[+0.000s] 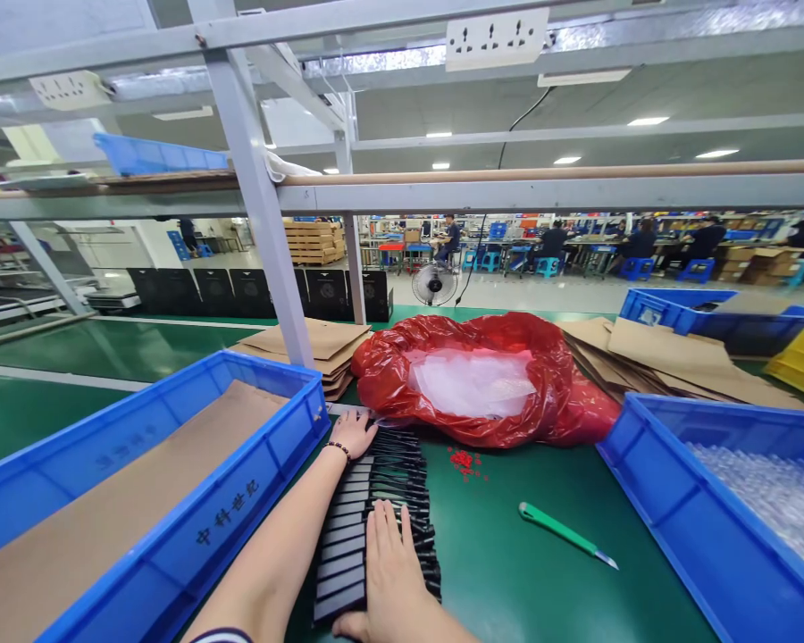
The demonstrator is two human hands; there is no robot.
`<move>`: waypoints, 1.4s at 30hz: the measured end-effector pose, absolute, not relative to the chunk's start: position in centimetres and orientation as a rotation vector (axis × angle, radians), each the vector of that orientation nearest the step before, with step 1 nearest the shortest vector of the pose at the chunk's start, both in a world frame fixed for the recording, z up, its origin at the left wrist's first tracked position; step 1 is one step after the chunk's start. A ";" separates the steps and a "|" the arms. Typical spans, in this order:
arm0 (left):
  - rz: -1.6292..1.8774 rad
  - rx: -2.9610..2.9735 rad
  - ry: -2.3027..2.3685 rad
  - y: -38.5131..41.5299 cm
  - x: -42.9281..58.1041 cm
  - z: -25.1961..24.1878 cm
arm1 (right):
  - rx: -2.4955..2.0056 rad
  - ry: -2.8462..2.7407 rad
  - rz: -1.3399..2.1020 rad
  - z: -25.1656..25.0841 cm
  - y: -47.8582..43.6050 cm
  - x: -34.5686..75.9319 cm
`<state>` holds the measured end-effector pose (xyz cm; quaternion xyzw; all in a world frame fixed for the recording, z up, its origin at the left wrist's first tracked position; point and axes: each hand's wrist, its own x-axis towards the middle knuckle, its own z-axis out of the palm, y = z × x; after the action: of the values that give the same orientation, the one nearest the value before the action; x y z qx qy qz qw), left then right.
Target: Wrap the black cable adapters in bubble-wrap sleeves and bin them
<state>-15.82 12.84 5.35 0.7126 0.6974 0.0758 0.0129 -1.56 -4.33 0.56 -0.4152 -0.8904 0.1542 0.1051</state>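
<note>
A row of black flat-sided rectangular pieces (pixel 344 527) lies side by side on the green table, with thin black cord-like parts (pixel 402 460) along its right side; their exact kind is unclear. My left hand (pixel 352 434), wearing a beaded bracelet, rests at the far end of the row, fingers stretched out. Flat across the near part lies my right hand (pixel 394 567), palm down with the fingers extended and the thumb apart. Neither hand grips anything. Small red rings (pixel 465 462) lie in a loose pile to the right of the row.
A green craft knife (pixel 563 531) lies with its blade bare. Behind the row is a red plastic bag (pixel 381 366) of translucent white sheets. Blue bins flank me: one with cardboard (pixel 241 491), one with clear plastic pieces (pixel 649 491). A metal post (pixel 261 196) rises ahead.
</note>
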 end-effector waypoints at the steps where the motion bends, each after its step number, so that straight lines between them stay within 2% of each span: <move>1: 0.277 2.230 2.196 12.4 -15.6 5.7 | -1.174 -2.614 0.410 0.5 -4.3 -1.2; 4: 0.406 2.267 2.245 9.8 -14.2 7.1 | -1.065 -2.476 0.237 0.6 -3.2 1.6; 7: 0.557 2.370 2.141 5.2 -11.7 8.4 | -1.276 -2.205 0.094 0.8 -0.3 6.5; 10: 0.876 2.426 1.633 0.4 -8.9 9.1 | -1.606 -2.050 -0.011 0.4 3.3 11.7; 13: 0.843 2.196 1.389 -1.8 -7.1 9.0 | -1.813 -2.012 -0.091 -0.6 5.7 15.1; 18: 0.770 1.862 1.359 -0.5 -7.5 8.2 | -1.813 -2.069 -0.141 -1.9 6.2 16.1; 26: 0.257 2.117 1.367 -1.1 -8.9 7.7 | -1.620 -1.976 -0.147 -2.4 6.1 16.3; 30: 0.003 2.306 1.428 -2.1 -9.2 7.3 | -1.522 -1.833 -0.008 -1.0 4.9 15.5; 33: -0.107 2.412 1.429 -2.3 -9.2 7.2 | -1.498 -1.738 0.247 1.0 3.0 14.1; 38: -0.150 2.471 1.399 -2.3 -9.0 6.8 | -1.470 -1.700 0.699 3.7 -0.3 11.4; 42: -0.182 2.482 1.358 -2.3 -8.7 6.2 | -1.426 -1.669 0.940 3.1 -1.5 10.0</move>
<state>-8.72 -2.29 6.15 0.8652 0.4734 -0.0634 0.1528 10.00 -1.50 3.09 -0.5554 -0.6497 0.3660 0.3680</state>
